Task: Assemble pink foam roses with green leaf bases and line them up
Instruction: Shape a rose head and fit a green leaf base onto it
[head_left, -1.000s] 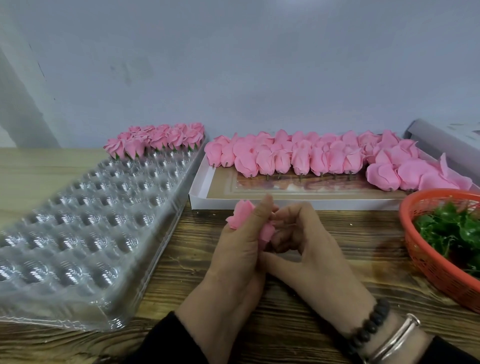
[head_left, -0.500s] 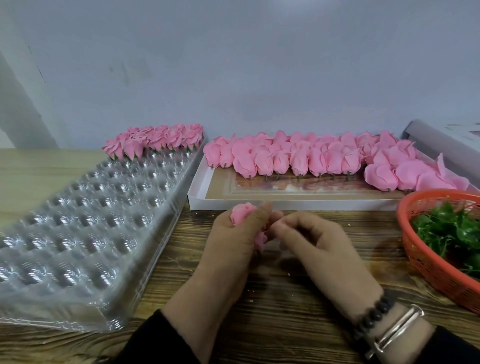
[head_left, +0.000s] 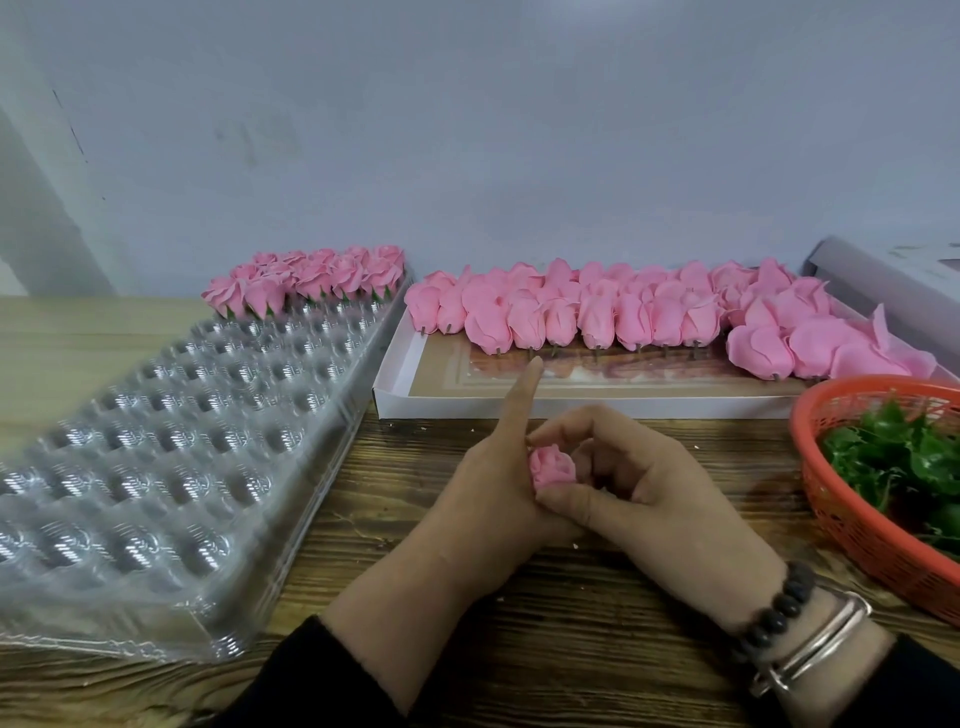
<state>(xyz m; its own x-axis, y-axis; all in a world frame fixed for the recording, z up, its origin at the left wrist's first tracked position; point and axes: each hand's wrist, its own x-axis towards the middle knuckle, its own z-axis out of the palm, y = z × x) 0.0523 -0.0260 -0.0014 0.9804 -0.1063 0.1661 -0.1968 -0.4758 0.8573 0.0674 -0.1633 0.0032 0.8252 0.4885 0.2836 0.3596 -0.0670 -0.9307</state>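
I see pink foam roses (head_left: 597, 312), green leaves (head_left: 904, 462) in an orange-red basket (head_left: 852, 525), and a clear plastic tray (head_left: 156, 441).

A plain wall and a wooden table — little else around us.

We face a pale grey-blue wall (head_left: 519, 130), matt and evenly lit, with faint scuffs at upper left. At far left a lighter slanted edge (head_left: 31, 171) meets it. Below us runs the wooden table (head_left: 519, 649) — dark and strongly grained close by, paler toward the left.
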